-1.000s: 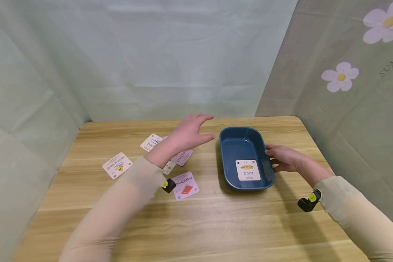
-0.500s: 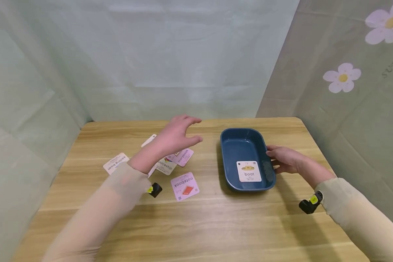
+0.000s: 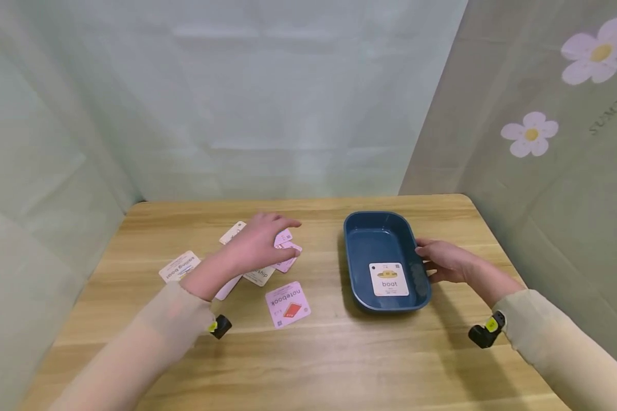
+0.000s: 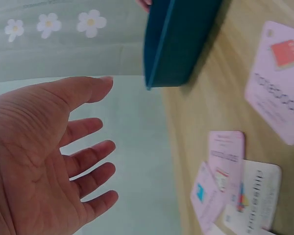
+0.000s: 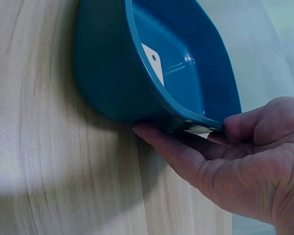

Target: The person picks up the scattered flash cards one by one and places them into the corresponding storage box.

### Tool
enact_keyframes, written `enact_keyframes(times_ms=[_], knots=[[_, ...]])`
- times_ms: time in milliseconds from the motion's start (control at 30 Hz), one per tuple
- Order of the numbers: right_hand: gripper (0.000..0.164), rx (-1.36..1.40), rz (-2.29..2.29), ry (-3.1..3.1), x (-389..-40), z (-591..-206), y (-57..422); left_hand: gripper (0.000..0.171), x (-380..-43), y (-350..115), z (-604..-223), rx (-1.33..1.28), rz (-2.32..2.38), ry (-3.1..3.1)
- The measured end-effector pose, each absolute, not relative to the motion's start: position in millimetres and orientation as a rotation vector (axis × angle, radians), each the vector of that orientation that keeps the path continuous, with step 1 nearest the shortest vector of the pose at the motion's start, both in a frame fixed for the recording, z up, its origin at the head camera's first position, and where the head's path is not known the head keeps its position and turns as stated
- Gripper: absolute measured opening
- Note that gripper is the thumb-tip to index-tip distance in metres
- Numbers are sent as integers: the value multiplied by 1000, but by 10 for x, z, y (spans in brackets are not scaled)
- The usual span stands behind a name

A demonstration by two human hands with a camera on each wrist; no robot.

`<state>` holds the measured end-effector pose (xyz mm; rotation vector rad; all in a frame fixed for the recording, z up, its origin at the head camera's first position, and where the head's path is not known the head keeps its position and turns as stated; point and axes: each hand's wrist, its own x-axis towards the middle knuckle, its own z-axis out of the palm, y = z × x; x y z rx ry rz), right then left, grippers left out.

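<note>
In the head view my left hand [image 3: 254, 246] hovers over a loose cluster of word cards, thumb and fingers spread, holding nothing. Under and around it lie a white spaceship card [image 3: 259, 277], a pink storybook card [image 3: 287, 262] and a partly hidden white card [image 3: 232, 232]. A pink notebook card [image 3: 288, 304] is nearer me, and a sailing boat card [image 3: 179, 266] lies to the left. My right hand [image 3: 449, 262] holds the right rim of a deep blue plastic tray [image 3: 370, 246], fingers against its outer wall. Inside the tray, at its near end, rests a boat card [image 3: 389, 279].
Everything stands on a wood-grain table [image 3: 329, 365] with a rounded far corner. Pale curtains [image 3: 288, 103] hang behind and at both sides, the right one printed with flowers. A small black camera [image 3: 485, 333] sits on my right wrist.
My left hand has moved left, away from the tray and back over the cards, fingers still spread. My right hand stays at the tray's rim, and the tray and boat card keep their places.
</note>
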<state>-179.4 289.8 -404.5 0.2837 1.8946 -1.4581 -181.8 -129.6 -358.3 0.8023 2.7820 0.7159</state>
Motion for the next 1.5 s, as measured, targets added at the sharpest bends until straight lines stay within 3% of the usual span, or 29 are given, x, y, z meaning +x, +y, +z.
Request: enact_keyframes(times_ms=[667,1500], knots=[[59,274,-1479,1885,-1833,-4023,2929,65,-1578,-1536,-4151,805,491,2820],[60,277,-1479,1889,-1853,-4043,2927,77,-1222,-1214,-4596,682,388,2985]])
